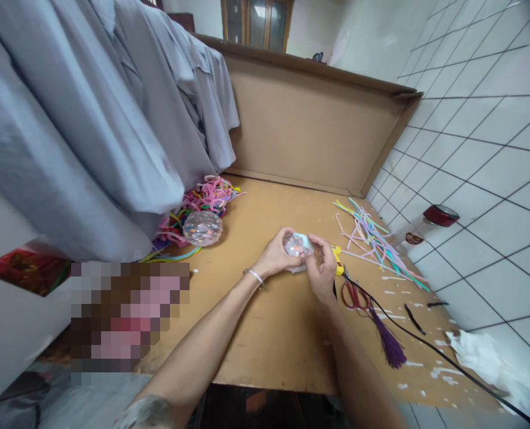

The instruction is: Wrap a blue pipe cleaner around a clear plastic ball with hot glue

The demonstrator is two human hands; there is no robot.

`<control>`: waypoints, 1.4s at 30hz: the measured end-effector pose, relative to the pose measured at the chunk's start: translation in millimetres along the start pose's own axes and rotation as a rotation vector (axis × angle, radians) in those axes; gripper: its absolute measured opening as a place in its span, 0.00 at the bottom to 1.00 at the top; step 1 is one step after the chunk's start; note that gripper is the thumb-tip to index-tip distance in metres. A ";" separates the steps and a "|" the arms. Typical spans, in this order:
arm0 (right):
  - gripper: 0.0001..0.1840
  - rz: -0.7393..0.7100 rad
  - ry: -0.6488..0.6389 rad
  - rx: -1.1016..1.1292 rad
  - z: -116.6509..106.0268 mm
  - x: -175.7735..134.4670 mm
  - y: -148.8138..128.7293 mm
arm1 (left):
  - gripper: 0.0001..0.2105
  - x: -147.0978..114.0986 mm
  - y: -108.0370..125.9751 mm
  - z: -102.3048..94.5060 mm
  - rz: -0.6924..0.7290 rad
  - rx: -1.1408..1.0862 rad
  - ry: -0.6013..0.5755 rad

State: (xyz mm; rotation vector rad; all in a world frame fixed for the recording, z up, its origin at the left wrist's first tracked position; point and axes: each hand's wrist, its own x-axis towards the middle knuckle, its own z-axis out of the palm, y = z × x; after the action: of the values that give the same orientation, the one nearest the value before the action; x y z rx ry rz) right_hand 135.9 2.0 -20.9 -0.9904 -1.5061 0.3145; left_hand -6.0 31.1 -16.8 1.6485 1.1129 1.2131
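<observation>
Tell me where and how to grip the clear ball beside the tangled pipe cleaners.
Grip the clear ball around its widest middle, probably best from the right: it is rounded with no handle visible, and the tangled pipe cleaners crowd its far and left sides, leaving the right exposed.

Yellow tool — partly hidden behind the right hand.

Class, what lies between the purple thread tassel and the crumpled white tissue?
A thin black cable and small white streaks, as the head view shows.
</observation>
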 end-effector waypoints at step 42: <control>0.26 0.459 0.084 -0.362 -25.7 22.0 30.6 | 0.33 5.3 -0.1 -11.2 -0.171 -0.303 0.133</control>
State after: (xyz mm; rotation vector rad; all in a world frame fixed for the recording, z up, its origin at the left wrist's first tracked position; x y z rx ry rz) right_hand 173.9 27.3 -21.8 -1.6238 -1.2704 0.3232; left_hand -16.1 37.1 -12.9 1.2359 1.0663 1.3213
